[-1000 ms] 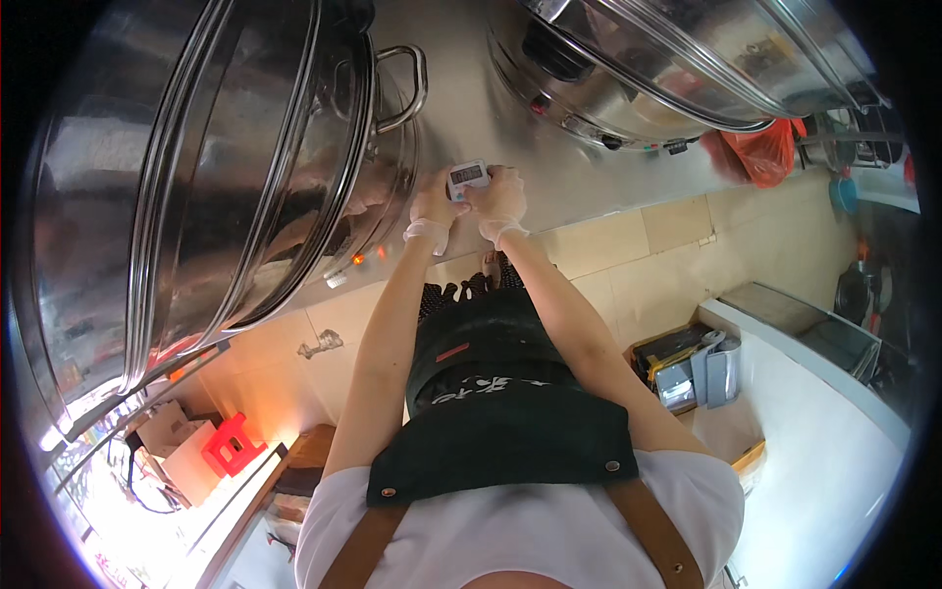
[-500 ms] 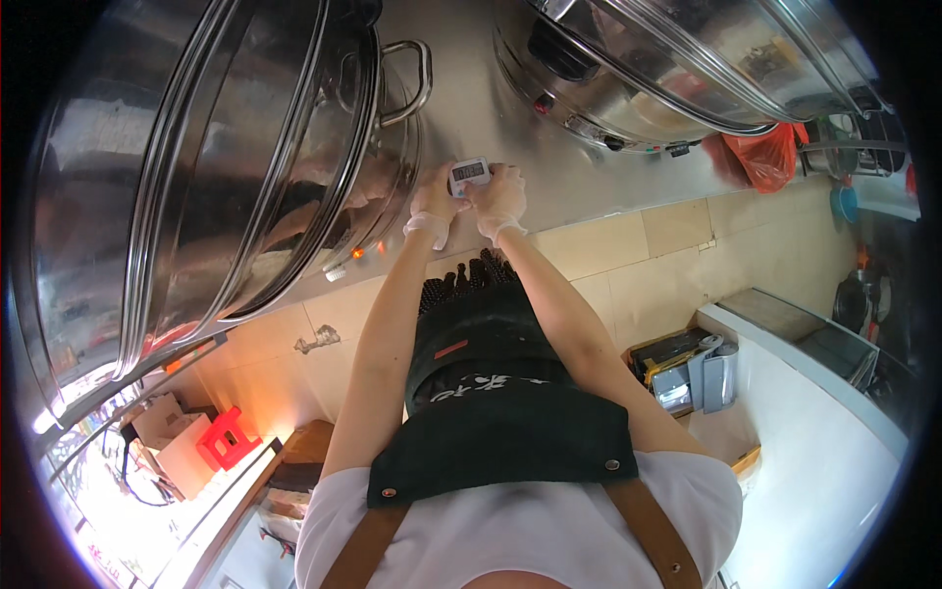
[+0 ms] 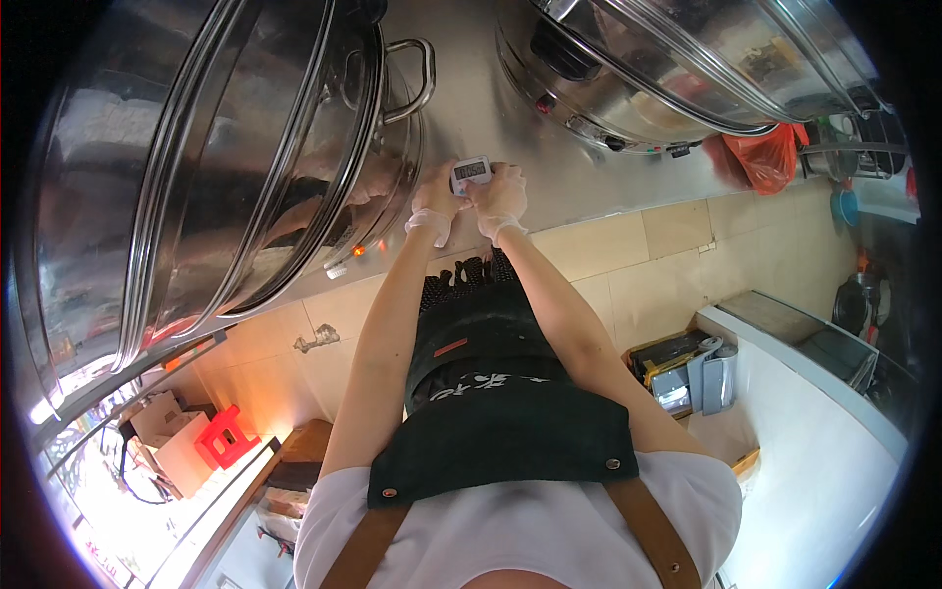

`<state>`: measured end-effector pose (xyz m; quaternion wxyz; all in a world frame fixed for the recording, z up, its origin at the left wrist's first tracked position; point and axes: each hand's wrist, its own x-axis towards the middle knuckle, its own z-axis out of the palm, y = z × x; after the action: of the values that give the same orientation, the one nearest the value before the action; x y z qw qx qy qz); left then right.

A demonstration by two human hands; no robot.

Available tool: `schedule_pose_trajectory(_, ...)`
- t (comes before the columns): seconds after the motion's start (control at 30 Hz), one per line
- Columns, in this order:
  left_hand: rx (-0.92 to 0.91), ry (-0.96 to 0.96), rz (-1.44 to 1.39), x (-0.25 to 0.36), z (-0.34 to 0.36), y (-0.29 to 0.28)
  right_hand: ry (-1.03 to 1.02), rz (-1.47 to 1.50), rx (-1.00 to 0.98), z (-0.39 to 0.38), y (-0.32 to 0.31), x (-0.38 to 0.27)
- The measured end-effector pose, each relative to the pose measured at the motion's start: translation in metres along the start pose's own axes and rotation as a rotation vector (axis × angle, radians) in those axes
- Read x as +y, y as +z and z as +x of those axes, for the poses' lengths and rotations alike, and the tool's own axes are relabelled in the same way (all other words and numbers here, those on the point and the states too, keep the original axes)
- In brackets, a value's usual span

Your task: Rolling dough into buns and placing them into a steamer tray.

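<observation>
Between my two gloved hands is a small white digital timer (image 3: 471,170) with a grey display. My left hand (image 3: 436,199) grips its left side, and my right hand (image 3: 502,196) holds its right side with the thumb over the lower front. Both wear clear thin gloves that bunch at the wrists. The timer is above the near part of a steel counter (image 3: 589,191); whether it touches the metal I cannot tell. To the left stands a large steel steamer pot (image 3: 235,147) with a loop handle (image 3: 424,79) and a lit orange lamp.
A second steel pot (image 3: 638,69) stands at the far right, a red plastic bag (image 3: 767,162) beside it. Beige floor tiles (image 3: 603,245) lie below the counter edge. A red stool (image 3: 226,439) is at lower left, and a white partition (image 3: 824,422) at right.
Both hands keep their hold on the timer, in nearly the same place. Only a very slight shift of the view shows.
</observation>
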<state>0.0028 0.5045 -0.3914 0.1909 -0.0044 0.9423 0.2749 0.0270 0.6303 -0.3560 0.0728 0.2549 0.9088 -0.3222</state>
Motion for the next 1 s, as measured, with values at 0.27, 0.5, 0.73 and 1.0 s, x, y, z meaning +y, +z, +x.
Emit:
schedule_pose_trajectory(0.27, -0.001, -0.022, -0.006, 0.0052, -0.0024, -0.0032, -0.003, -0.013, 0.003, -0.0003, 0.0003, 0.0004)
schedule_pose_trajectory(0.5, -0.008, -0.020, -0.010, 0.0072, -0.0045, -0.0050, -0.011, -0.003, 0.005, -0.0007, 0.0008, 0.0005)
schedule_pose_trajectory(0.73, 0.034, 0.011, -0.011, 0.0052, -0.0045, -0.0028, -0.029, 0.013, 0.012, -0.0009, 0.0017, 0.0016)
schedule_pose_trajectory(1.0, -0.017, -0.066, -0.006, 0.0097, -0.0048, -0.0050, -0.011, -0.001, -0.011, -0.0005, 0.0009, 0.0009)
